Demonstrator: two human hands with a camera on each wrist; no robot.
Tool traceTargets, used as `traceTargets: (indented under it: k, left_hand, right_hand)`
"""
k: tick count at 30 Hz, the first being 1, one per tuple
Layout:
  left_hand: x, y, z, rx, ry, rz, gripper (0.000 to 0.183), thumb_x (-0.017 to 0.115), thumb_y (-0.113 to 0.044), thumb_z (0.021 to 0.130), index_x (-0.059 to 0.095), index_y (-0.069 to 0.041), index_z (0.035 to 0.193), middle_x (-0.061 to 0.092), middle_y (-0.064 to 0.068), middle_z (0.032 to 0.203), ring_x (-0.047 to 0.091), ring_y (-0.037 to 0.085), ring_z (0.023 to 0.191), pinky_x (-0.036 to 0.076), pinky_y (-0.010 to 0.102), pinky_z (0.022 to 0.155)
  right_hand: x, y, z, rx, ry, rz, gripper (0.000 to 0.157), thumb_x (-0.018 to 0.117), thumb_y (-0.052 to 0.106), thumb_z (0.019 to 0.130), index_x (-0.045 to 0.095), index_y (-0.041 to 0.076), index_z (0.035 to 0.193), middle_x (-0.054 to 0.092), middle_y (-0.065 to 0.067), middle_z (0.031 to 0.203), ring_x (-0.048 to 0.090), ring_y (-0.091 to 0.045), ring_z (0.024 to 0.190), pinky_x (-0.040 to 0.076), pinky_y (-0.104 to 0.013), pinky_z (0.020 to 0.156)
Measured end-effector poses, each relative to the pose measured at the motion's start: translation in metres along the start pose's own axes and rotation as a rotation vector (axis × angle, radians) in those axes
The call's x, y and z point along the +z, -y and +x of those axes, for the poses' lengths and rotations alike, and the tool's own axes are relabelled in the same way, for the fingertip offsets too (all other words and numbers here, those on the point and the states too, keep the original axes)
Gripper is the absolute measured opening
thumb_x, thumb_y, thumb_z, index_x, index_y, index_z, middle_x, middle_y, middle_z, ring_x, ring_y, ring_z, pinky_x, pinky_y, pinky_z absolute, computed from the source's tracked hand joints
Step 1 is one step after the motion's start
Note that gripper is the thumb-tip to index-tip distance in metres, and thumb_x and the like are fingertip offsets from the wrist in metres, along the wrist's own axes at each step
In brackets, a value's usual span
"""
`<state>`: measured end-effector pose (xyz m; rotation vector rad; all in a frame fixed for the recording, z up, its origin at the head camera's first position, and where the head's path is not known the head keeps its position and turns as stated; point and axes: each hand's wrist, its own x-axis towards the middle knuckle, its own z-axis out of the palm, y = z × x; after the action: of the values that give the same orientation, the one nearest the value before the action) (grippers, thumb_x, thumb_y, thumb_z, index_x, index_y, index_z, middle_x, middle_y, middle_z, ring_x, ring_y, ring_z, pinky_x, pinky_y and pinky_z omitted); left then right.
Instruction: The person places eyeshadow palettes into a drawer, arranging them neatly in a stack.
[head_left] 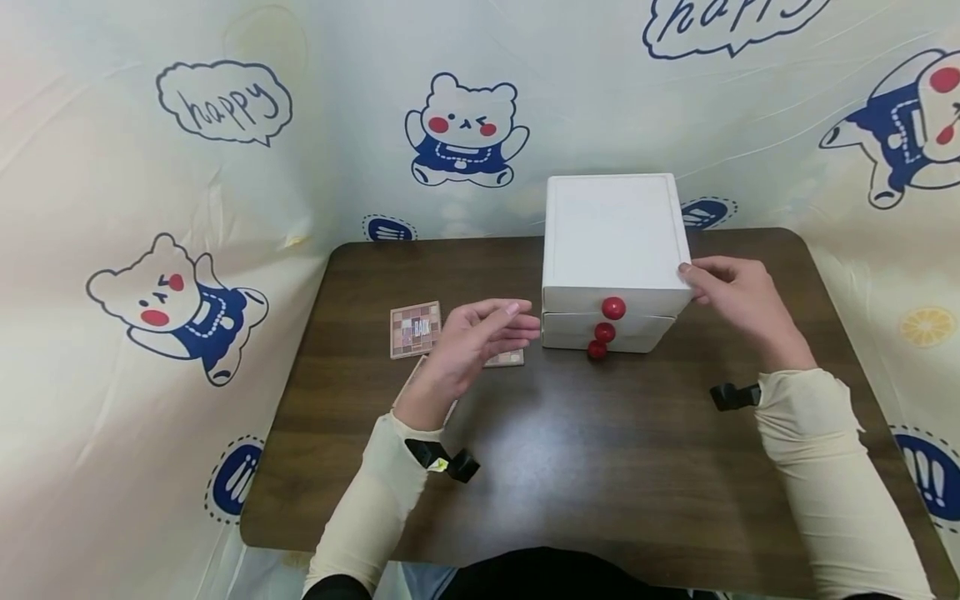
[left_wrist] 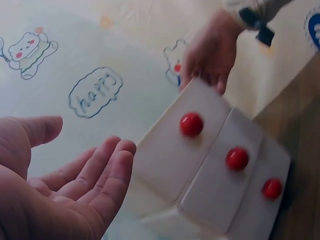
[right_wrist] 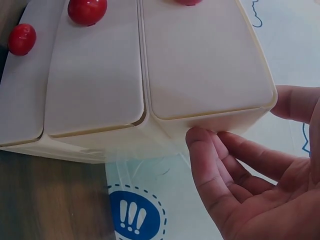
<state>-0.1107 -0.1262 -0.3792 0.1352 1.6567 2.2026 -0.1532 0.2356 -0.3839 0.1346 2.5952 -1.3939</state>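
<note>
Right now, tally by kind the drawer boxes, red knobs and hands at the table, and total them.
White drawer box: 1
Red knobs: 3
Left hand and right hand: 2
Total: 6

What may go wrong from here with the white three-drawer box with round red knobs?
The white, red-knobbed three-drawer box might twist if moved: the right hand holds its upper edge, while the open left hand does not grip it. The left hand could also brush the flat square brown-checkered card lying nearby.
</note>
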Motion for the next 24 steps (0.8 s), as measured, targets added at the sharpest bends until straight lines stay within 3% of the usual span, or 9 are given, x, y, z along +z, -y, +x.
traceTargets:
  k: [5,13,20,24]
  left_hand:
    - [0.014,0.008,0.006,-0.053,0.050,-0.091,0.035,0.060,-0.015,0.102,0.062,0.011,0.125,0.071,0.020,0.113,0.070,0.029,0.103,0.053,0.042,0.096]
    - [0.031,0.023,0.017,-0.125,0.040,-0.161,0.025,0.066,-0.017,0.099,0.071,0.001,0.116,0.072,0.018,0.110,0.070,0.029,0.103,0.054,0.041,0.094]
    - [0.045,0.040,0.027,-0.197,0.044,-0.276,0.044,0.063,-0.012,0.101,0.053,0.016,0.134,0.073,0.016,0.106,0.072,0.025,0.097,0.055,0.040,0.092]
    - [0.050,0.048,0.033,-0.231,0.022,-0.300,0.048,0.065,-0.015,0.099,0.053,0.013,0.135,0.072,0.019,0.111,0.072,0.028,0.099,0.055,0.040,0.092]
  right_hand:
    - [-0.001,-0.002,0.001,-0.001,0.002,0.020,0.073,0.055,0.059,0.096,0.055,0.001,0.140,0.055,-0.022,0.133,0.060,-0.029,0.097,0.045,-0.046,0.091]
    - [0.000,-0.003,0.001,0.019,0.019,0.056,0.075,0.055,0.060,0.096,0.053,0.003,0.143,0.053,-0.022,0.137,0.057,-0.035,0.106,0.042,-0.057,0.099]
    - [0.001,-0.004,0.000,0.021,0.019,0.055,0.075,0.054,0.061,0.096,0.052,0.003,0.144,0.052,-0.023,0.138,0.057,-0.036,0.107,0.042,-0.057,0.100]
    - [0.001,-0.005,0.000,0.013,0.012,0.057,0.075,0.055,0.060,0.096,0.053,0.003,0.143,0.052,-0.023,0.138,0.058,-0.036,0.106,0.043,-0.056,0.099]
